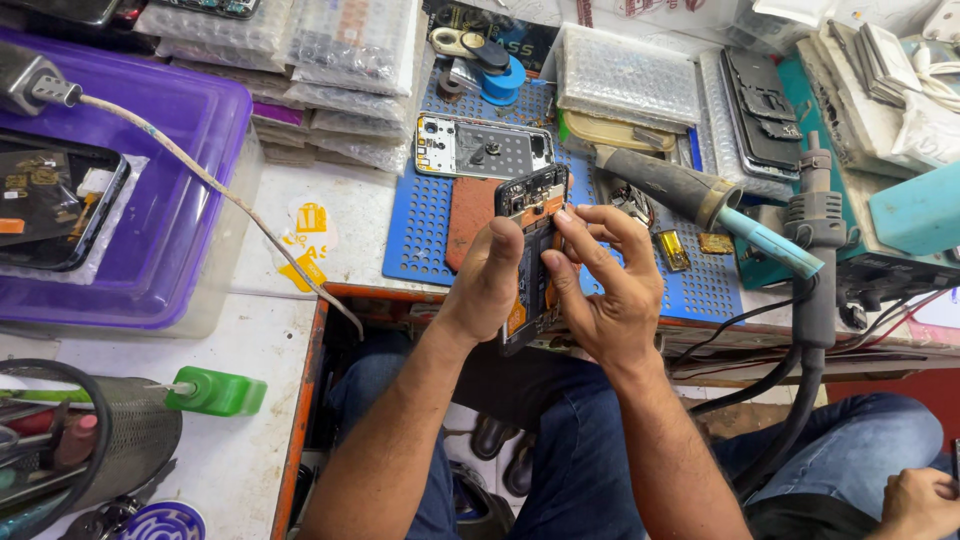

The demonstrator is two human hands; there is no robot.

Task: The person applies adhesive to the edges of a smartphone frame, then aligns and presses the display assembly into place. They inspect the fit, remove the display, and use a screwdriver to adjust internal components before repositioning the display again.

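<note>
Left hand (pixel 490 280): curled closed around the left edge of an opened phone (pixel 531 215), thumb lying up along its side.
Right hand (pixel 605 285): partly open, fingers (pixel 590 235) bent in; fingertips touch the right side of the phone's exposed inner face.
Phone: back cover off, dark boards and orange parts showing; held upright and slightly tilted between both hands, above the front edge of the counter (pixel 350 215) and over the person's lap.
Blue mat (pixel 425 225): perforated, lying on the counter just behind the hands.
Phone frame (pixel 483 147): silver, lying flat on the mat behind the held phone.
Hot-air handle (pixel 690 195): dark grip with a pale blue nozzle, lying across the mat right of the hands.
Small gold part (pixel 672 250): on the mat, near the right hand.
Soldering stand (pixel 815 215): grey, upright at the right, black cables hanging from it past the right forearm.
Purple tray (pixel 180 180): left of the counter, holding another opened phone (pixel 55 205).
White cable (pixel 230 195): runs from a grey plug across the tray towards the counter edge.
Green bottle (pixel 215 392): lying on its side at lower left, beside a mesh tool cup (pixel 130 430).
Bubble-wrap packs (pixel 330 60): stacked at the back.
Another person's hand (pixel 920 500): lower right corner, resting on a knee in jeans.
</note>
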